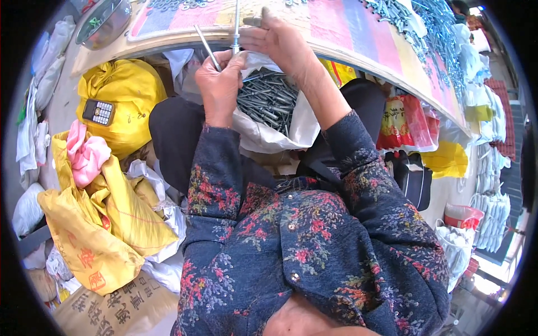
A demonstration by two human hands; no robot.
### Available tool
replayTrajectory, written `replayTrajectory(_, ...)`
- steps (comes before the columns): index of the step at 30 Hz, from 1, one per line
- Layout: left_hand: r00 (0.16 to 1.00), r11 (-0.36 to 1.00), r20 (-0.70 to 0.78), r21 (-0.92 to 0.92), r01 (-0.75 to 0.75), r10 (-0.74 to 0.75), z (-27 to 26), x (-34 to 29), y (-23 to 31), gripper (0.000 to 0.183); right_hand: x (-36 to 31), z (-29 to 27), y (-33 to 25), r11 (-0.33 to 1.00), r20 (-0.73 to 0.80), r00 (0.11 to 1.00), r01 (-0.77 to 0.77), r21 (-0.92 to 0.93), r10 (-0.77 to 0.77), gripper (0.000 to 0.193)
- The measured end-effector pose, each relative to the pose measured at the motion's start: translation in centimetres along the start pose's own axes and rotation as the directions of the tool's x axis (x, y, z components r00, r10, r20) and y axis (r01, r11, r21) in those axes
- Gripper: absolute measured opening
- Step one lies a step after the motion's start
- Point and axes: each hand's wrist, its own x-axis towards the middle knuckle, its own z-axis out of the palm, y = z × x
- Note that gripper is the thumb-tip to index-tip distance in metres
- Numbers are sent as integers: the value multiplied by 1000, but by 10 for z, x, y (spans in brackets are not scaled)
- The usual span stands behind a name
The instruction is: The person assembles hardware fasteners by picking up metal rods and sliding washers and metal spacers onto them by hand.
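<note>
My left hand [220, 84] is closed in front of the table edge, gripping a long metal bolt [236, 28] that stands upright with a nut or collar low on its shank. A second thin metal rod [206, 46] also sticks out of this hand, slanting up to the left. My right hand [280, 45] is beside the upright bolt, its fingers stretched toward the shank and greyish covers on some fingertips. Whether those fingers touch the bolt I cannot tell. Below both hands, between my knees, a white sack [302, 120] holds many dark metal bolts [269, 101].
The table [347, 33] has a striped cloth with washers [174, 4] and bolt piles [431, 39] on it. A bowl [103, 25] stands at its left end. Yellow bags [126, 134], one with a phone [98, 112] on top, sit left; a red bag [400, 123] is right.
</note>
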Motion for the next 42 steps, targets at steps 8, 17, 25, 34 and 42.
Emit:
replayTrajectory(8, 988, 997, -147, -55, -49, 40, -32, 22, -4, 9, -68, 91, -54, 869, 190, 965, 249, -427, -183, 61)
replayTrajectory(17, 989, 989, -144, -137, -53, 33, -34, 20, -3, 11, -67, 93, -49, 803, 77, 967, 243, -544, -241, 60)
replayTrajectory(25, 994, 995, -47, -6, -101, 101, -15, 4, 7, 13, -64, 90, -43, 858, -23, 969, 207, -470, -246, 49)
replayTrajectory(34, 972, 983, 199, -107, 148, -125, -29, -7, 21, 7, -47, 67, -42, 875, 205, 971, 202, -439, -121, 25)
replayTrajectory(42, 960, 876, 267, 439, -202, 87, -34, -14, 29, 29, -81, 49, -21, 639, 0, 992, 80, -765, -124, 32)
